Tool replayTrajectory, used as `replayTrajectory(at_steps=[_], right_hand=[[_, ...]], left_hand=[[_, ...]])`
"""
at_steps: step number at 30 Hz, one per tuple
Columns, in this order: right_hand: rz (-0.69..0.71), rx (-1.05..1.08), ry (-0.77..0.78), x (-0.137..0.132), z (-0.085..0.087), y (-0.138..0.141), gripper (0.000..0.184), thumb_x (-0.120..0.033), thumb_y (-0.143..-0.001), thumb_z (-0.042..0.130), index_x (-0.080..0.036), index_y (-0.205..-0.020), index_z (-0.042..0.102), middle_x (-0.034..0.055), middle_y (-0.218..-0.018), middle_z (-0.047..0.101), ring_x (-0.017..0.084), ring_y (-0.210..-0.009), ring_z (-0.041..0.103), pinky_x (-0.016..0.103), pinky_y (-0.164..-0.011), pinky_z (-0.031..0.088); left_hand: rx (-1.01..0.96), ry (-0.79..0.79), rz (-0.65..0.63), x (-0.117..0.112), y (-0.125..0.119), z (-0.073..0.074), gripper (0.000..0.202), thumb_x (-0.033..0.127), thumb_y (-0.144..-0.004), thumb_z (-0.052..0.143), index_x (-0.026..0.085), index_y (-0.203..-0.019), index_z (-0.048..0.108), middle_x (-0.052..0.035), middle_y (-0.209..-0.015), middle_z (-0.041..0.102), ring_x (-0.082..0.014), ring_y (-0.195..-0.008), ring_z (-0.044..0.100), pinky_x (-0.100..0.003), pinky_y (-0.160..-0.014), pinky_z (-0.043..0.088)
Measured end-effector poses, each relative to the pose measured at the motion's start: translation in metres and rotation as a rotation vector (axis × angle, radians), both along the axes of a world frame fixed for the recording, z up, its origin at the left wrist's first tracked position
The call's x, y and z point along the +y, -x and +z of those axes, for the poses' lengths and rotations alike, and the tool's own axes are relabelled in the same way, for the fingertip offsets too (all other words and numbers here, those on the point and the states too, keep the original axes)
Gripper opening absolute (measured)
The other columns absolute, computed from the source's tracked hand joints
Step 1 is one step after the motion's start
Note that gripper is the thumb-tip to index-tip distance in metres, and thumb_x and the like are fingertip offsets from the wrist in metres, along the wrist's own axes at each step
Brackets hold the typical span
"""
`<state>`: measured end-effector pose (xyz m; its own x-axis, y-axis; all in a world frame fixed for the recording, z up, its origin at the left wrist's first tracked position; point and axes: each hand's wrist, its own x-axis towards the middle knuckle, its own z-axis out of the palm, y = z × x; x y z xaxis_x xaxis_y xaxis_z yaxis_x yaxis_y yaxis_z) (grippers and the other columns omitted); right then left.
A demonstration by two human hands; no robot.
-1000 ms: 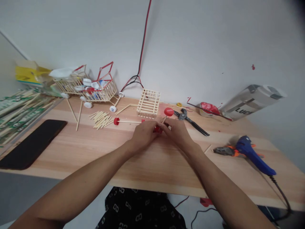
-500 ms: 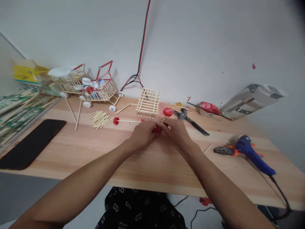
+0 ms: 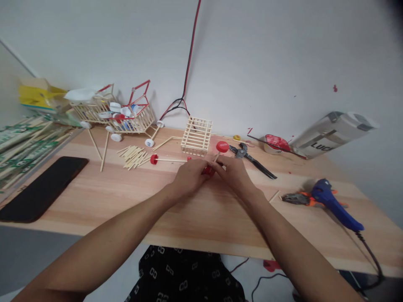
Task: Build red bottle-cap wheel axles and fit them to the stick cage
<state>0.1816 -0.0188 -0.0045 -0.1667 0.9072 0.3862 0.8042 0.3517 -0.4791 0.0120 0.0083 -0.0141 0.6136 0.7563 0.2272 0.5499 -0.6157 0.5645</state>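
Observation:
My left hand (image 3: 191,176) is closed around a red bottle cap (image 3: 209,170), largely covered by the fingers. Against it, my right hand (image 3: 233,173) pinches a short wooden stick (image 3: 217,157). Another red cap (image 3: 222,147) sits at the stick's far end, though their exact join is hard to see. Left of my hands lies a wooden stick axle (image 3: 171,160) with a red cap (image 3: 154,159) on its left end and a red piece at its right. Just beyond stands a small wooden-stick basket (image 3: 197,136).
Cut sticks (image 3: 134,157), stick carts (image 3: 130,121) with bottle caps and a black phone (image 3: 44,188) lie left. To the right are black-handled pliers (image 3: 252,159), a red-stained cup (image 3: 276,143), a blue glue gun (image 3: 336,205) with its cord, and a paper-wrapped roll (image 3: 330,134).
Almost nothing differs. Both hands stay together on the cap and stick, and the view has shifted very slightly.

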Motion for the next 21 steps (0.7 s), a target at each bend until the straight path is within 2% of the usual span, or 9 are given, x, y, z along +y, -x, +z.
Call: replayTrajectory(at_steps=[14, 21], right_hand=[[-0.006, -0.015, -0.003, 0.0004, -0.0021, -0.0008, 0.034, -0.036, -0.091, 0.052, -0.018, -0.062, 0.053, 0.0015, -0.060, 0.058, 0.012, -0.056, 0.048, 0.025, -0.055, 0.031], [-0.056, -0.081, -0.018, 0.0021, -0.0048, -0.0011, 0.034, -0.035, -0.090, 0.052, -0.019, -0.061, 0.050, 0.0011, -0.058, 0.056, 0.013, -0.055, 0.047, 0.025, -0.054, 0.030]], left_hand=[[-0.001, -0.010, 0.003, -0.0006, -0.0004, -0.0002, 0.016, 0.021, -0.080, 0.062, 0.021, -0.096, 0.066, -0.0025, -0.089, 0.069, -0.0193, -0.083, 0.061, -0.030, -0.075, 0.045], [0.000, -0.028, 0.002, -0.0008, -0.0004, -0.0014, 0.014, 0.022, -0.080, 0.062, 0.020, -0.094, 0.066, -0.0033, -0.088, 0.068, -0.0198, -0.082, 0.061, -0.031, -0.074, 0.045]])
